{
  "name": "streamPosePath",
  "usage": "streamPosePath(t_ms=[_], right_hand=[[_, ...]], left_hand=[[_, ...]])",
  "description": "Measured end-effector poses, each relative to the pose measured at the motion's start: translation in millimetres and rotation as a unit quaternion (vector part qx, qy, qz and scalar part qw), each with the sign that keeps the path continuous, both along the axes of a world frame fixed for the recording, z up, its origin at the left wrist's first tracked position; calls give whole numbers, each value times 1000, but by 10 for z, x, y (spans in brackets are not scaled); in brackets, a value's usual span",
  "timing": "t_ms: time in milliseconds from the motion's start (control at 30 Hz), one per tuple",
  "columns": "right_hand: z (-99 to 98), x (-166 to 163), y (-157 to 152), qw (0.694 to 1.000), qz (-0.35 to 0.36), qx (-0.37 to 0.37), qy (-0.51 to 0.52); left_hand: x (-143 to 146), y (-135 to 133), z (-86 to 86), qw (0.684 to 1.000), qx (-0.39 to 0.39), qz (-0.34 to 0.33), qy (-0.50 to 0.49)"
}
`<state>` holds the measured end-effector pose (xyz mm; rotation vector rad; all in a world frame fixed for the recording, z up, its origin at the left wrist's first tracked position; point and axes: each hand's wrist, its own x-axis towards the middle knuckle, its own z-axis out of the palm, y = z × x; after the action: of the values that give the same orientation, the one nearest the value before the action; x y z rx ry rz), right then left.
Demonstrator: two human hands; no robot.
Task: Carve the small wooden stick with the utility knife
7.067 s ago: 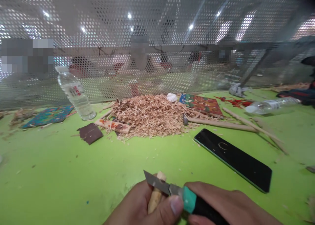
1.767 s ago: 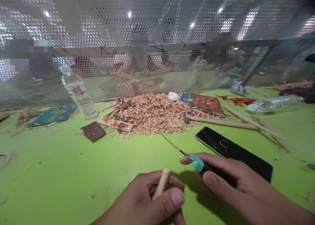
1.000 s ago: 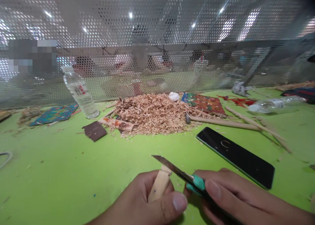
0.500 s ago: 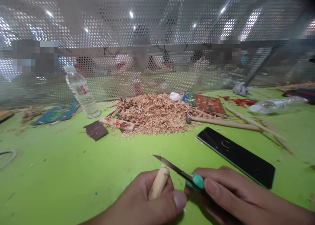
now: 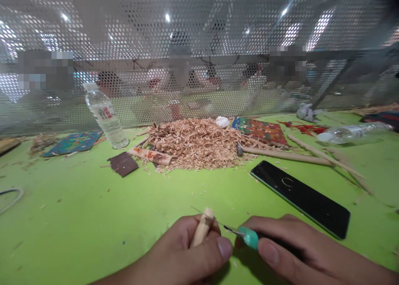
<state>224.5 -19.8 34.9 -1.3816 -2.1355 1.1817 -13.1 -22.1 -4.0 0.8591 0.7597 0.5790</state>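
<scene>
My left hand point(image 5: 199, 251) is closed around a short, pale wooden stick point(image 5: 203, 227), whose cut tip points up and away from me. In my right hand point(image 5: 280, 247) is a carving knife point(image 5: 248, 237) with a green handle. Its thin blade, seen nearly edge-on, lies across the stick just below the tip and appears to touch it. Most of the handle is hidden by my right fingers. The lower end of the stick is covered by my left thumb and palm.
A heap of wood shavings point(image 5: 196, 146) lies ahead on the green table point(image 5: 77, 218). A phone point(image 5: 302, 197) is right of my hands. A water bottle point(image 5: 106, 116) stands at left, near brown sandpaper point(image 5: 123, 164). Behind rises a perforated metal screen point(image 5: 140, 98).
The knife has come down and turned, from above the stick with its flat showing to edge-on across the stick near its tip. My left hand has barely moved.
</scene>
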Motion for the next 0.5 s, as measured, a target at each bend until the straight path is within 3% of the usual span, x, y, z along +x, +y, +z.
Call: streamPosePath(t_ms=[100,300,500], right_hand=[[14,-17,11,1000,9,-13,0],[-12,-49,14,999,19,-5,43],[-57,-29,0,999,-5,8,37]], left_hand=[[-10,28,-28,1000,13,-5,24],[-52,146,-8,994,23,-103,31],[-56,153,19,995,24,-94,29]])
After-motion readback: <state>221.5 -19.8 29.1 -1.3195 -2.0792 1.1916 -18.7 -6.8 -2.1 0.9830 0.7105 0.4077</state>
